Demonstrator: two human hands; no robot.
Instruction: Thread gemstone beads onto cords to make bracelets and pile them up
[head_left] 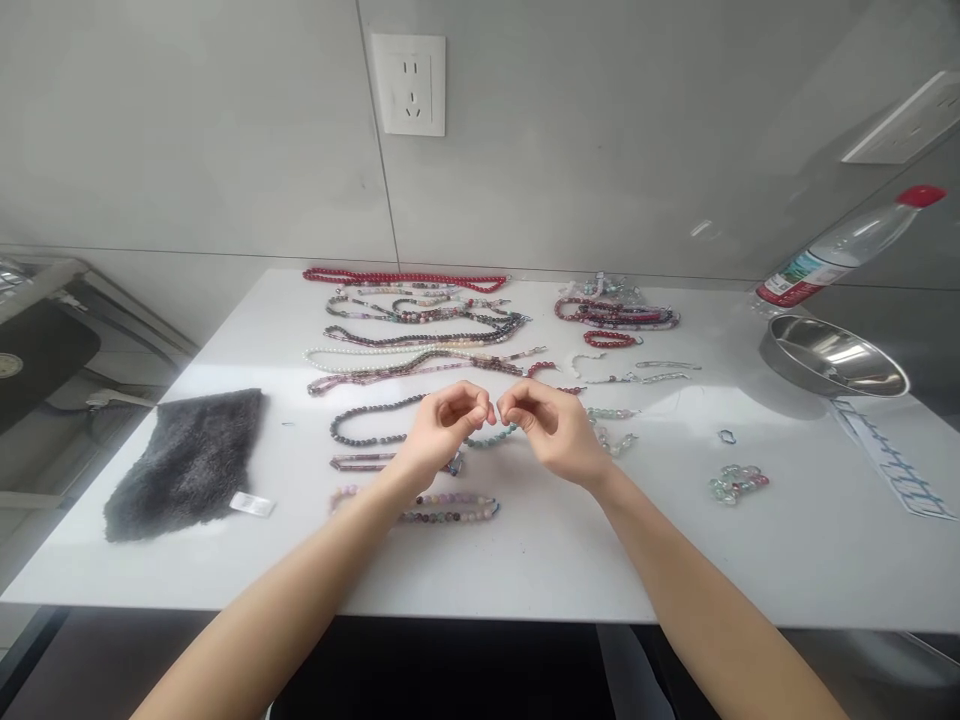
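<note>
My left hand [450, 420] and my right hand [555, 430] are raised over the middle of the table, fingertips almost meeting. Both are pinched, thumb against forefinger; whatever they grip is too fine to make out. Just below and between them shows a short string of green beads [491, 438], and I cannot tell whether it hangs from the fingers or lies on the table. Partly behind my left hand is a dark bead necklace [367, 412]. Under my left forearm runs a pastel bead strand [457, 507]. Clear beads [615, 440] lie beside my right hand.
Several bead necklaces [420, 335] lie in rows toward the wall, with a red strand [405, 277] farthest back. A dark furry cloth [191, 465] is at left. On the right are a steel bowl [832, 355], a bottle [832, 260] and a cluster of clear beads [737, 483].
</note>
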